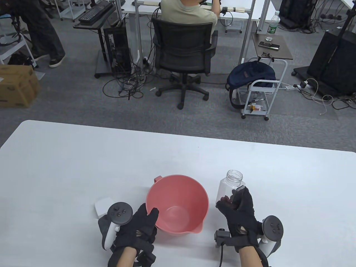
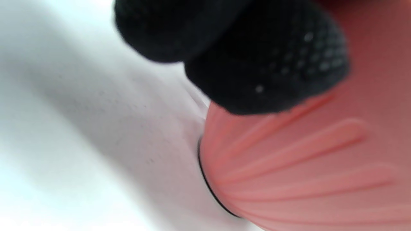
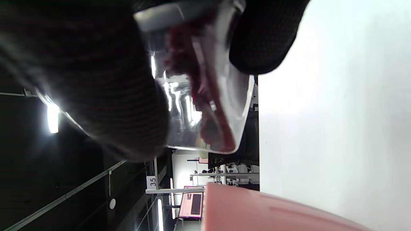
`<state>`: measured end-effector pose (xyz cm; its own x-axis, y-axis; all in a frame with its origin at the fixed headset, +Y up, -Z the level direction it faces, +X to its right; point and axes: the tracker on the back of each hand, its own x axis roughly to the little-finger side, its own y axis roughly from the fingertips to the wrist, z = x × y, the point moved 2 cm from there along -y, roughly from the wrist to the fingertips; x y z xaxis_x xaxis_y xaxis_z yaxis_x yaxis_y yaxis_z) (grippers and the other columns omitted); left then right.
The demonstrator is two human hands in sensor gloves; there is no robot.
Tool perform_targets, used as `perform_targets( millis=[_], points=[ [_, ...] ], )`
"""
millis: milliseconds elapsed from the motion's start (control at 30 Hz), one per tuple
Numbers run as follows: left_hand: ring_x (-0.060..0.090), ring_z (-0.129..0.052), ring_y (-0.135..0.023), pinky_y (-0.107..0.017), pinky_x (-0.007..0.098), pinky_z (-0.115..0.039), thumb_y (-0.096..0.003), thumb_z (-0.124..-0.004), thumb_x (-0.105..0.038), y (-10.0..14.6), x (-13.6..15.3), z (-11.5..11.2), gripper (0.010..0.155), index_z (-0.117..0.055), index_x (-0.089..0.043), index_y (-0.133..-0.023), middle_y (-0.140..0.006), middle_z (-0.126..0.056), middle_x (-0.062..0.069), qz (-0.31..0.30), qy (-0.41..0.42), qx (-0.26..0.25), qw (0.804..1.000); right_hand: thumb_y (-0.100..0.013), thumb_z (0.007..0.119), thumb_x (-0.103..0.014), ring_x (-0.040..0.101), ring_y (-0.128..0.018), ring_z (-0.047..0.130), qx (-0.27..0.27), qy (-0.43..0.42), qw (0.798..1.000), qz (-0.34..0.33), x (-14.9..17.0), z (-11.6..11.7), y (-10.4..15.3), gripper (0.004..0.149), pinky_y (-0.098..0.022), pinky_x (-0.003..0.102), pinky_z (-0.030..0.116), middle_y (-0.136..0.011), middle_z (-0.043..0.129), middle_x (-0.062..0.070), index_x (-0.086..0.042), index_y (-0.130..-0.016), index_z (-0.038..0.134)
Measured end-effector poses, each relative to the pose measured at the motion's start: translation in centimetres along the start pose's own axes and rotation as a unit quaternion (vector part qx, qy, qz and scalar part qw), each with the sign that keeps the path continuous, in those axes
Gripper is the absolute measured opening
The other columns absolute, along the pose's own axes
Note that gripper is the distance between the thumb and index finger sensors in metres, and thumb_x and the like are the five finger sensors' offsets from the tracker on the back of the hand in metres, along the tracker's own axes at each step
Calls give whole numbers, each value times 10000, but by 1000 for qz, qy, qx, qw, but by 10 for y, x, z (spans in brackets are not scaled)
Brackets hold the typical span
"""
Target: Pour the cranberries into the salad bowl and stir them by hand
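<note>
Both hands are wearing black knit gloves, the left hand [image 1: 139, 225] at lower left, the right hand [image 1: 241, 219] at lower right. A dark round-headed tracker with white straps is sitting on each. Textured dots are showing on the fingers [image 2: 273, 64].

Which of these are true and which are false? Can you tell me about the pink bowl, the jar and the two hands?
1. The pink bowl is empty. True.
2. The jar has its lid on. False: its mouth is open.
3. The right hand holds the jar. True.
4. The cranberries are in the bowl. False: they are in the jar.
5. The left hand touches the bowl's outside. True.
</note>
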<state>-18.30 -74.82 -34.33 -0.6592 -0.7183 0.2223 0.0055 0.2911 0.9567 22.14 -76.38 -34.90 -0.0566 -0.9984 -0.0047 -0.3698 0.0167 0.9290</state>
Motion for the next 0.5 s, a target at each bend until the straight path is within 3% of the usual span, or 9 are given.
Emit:
perform_targets(
  millis=[133,200,300,400,500],
  points=[
    [1,-1070,-347,-316,127,-922,-534,-595,-851,-2,-3,3,820,-539,-291,-1131,-745,-979,-64,-17,-46,-50,998,-262,1111,-507,241,-893,699,-14,-8,1000,-14,-5,1,-1,896,-598,420,798,-1034,699,-100,-491,-987,585],
    [93,-1027,-562,-480,205,-881,-546,-582,-853,-4,-3,0,826,-457,-315,-1161,-917,-860,-24,-27,-44,-37,998,-264,1106,-516,241,-890,688,-23,-16,999,-25,-7,3,-1,880,-635,502,776,-1034,689,-94,-510,-979,592],
    [291,-809,-941,-722,382,-735,-577,-590,-796,-12,-1,-10,842,-270,-298,-1175,-1151,-552,98,-59,15,-5,998,-268,1098,-529,248,-881,685,-40,-35,998,-38,-7,6,-2,859,-650,558,774,-1026,678,-76,-524,-965,596],
    [364,-626,-1085,-785,481,-640,-609,-585,-713,-18,2,-15,805,-164,-312,-1165,-1226,-384,123,-71,61,7,996,-271,1098,-524,259,-875,698,-55,-42,996,-49,-8,10,-2,841,-627,579,812,-1027,670,-56,-526,-955,610],
    [367,-546,-1134,-800,504,-610,-622,-580,-622,-23,6,-19,776,-97,-323,-1152,-1254,-324,87,-78,99,16,992,-276,1097,-519,270,-872,701,-73,-40,995,-58,-10,16,0,824,-597,595,839,-1027,663,-40,-526,-950,623]
  ],
)
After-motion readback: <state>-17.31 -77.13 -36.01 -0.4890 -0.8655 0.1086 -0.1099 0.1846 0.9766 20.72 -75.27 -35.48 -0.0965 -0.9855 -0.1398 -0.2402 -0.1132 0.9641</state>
